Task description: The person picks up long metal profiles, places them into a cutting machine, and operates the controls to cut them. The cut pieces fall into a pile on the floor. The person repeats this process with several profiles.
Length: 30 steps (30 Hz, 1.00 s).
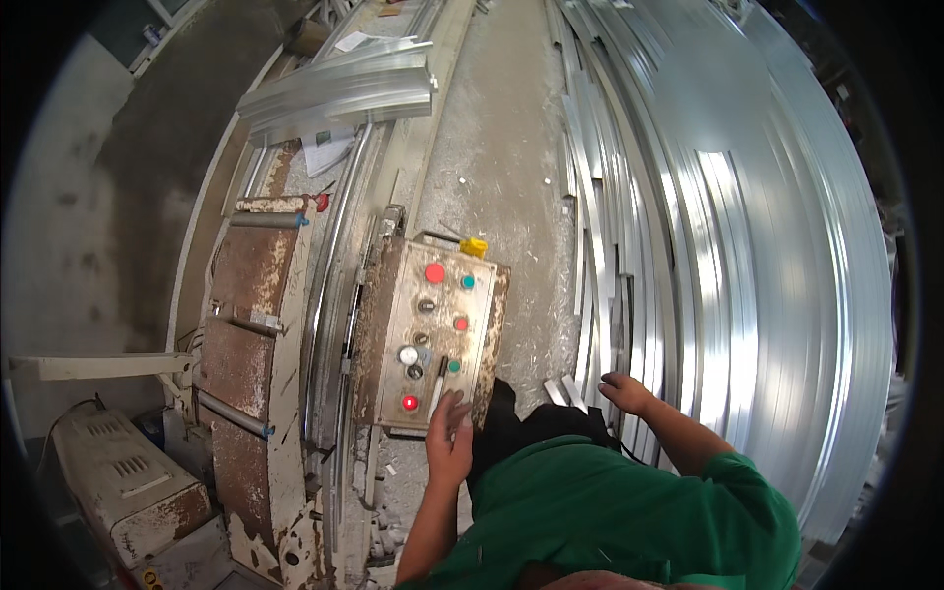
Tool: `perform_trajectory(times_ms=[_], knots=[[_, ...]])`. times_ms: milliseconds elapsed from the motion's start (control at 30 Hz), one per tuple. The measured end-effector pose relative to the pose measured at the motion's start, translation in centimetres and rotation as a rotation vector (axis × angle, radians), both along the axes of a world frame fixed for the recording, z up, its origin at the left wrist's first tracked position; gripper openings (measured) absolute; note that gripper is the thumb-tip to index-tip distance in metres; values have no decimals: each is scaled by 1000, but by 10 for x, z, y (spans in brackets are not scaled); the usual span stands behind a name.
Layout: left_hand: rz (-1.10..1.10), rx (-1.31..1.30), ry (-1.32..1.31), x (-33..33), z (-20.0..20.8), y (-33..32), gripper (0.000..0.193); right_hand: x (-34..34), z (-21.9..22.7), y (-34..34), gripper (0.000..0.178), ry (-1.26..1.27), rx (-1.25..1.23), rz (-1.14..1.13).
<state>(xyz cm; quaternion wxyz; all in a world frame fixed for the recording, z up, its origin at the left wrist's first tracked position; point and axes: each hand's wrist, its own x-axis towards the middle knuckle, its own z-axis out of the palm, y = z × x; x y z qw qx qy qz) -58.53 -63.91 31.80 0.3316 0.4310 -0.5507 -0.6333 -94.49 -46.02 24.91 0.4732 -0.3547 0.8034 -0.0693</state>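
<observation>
My left hand (449, 441) is at the lower edge of a worn control panel (447, 336), its fingers stretched out over the corner. Close to the fingertips lies a slim dark-and-grey strip (439, 385); whether they touch it I cannot tell. The panel carries red buttons (435, 273), green buttons (468, 281), dark rotary knobs and a round white gauge (408, 356). One red button low on the left glows. Out to my right, my right hand (627, 393) hovers beside long silver metal profiles (654, 344), fingers loosely bent and apart, with nothing visible in them.
Long profiles fill the right side, with short strip ends (564, 392) near my body. A roller conveyor (246, 369) runs along the left, and stacked profiles (344, 93) lie across its far end. A beige motor housing (128, 482) stands lower left. A littered floor strip (501, 147) runs between.
</observation>
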Motion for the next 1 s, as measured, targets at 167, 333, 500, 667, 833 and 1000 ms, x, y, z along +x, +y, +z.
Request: perform_trajectory(times_ms=[167,333,500,667,833,1000], knots=[[-132,-94,24,-80,32,-78,50,-79,-11,3,52,67,43,-186],[-89,-189,-17,-145,56,-132,49,-166,-58,-3,42,1,37,-270],[51,-181,-97,-209,51,-166,49,-251,-71,-74,55,-105,143,-319],[204,-83,-17,-308,19,-204,50,-375,-97,-184,50,-30,-34,-209],[92,-52,-137,-370,19,-245,52,-456,-127,-309,45,8,-257,60],[232,-53,-162,-394,-10,-301,52,-409,-46,-470,53,-208,-236,92]])
